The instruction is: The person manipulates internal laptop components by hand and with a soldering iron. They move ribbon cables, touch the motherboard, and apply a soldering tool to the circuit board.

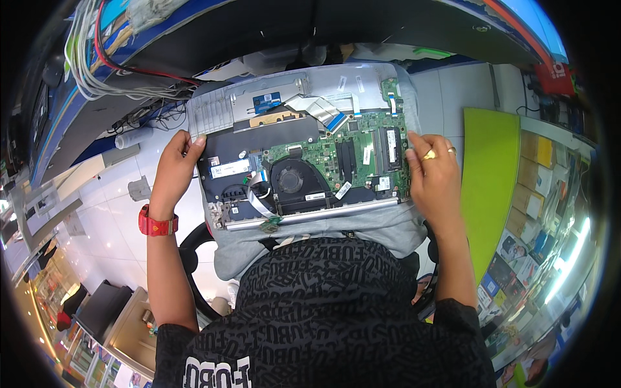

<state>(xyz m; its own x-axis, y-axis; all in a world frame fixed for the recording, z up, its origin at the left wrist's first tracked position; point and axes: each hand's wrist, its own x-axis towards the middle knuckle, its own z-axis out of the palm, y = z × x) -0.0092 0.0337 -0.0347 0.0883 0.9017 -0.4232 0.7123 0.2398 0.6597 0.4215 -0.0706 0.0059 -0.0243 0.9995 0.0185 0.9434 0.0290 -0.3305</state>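
Observation:
An opened laptop base [259, 155] lies across my lap with its inner parts showing. A green circuit board [323, 150], a round black fan [291, 180], a memory module [391, 145] and a white-labelled drive stick [231, 169] are visible in it. Wide flat ribbon cables [317, 108] lie loose over its far half. My left hand [181, 157] is closed on the left edge, thumb on top. At the right edge, my right hand [432, 165] pinches the rim with thumb and fingers; the fingertips underneath are hidden.
A dark counter [362, 32] runs along the far side, with bundled cables [90, 58] at its left. To the right stand a lime-green panel [490, 187] and a glass display case [537, 213] of boxed goods. A black chair [107, 310] is at lower left.

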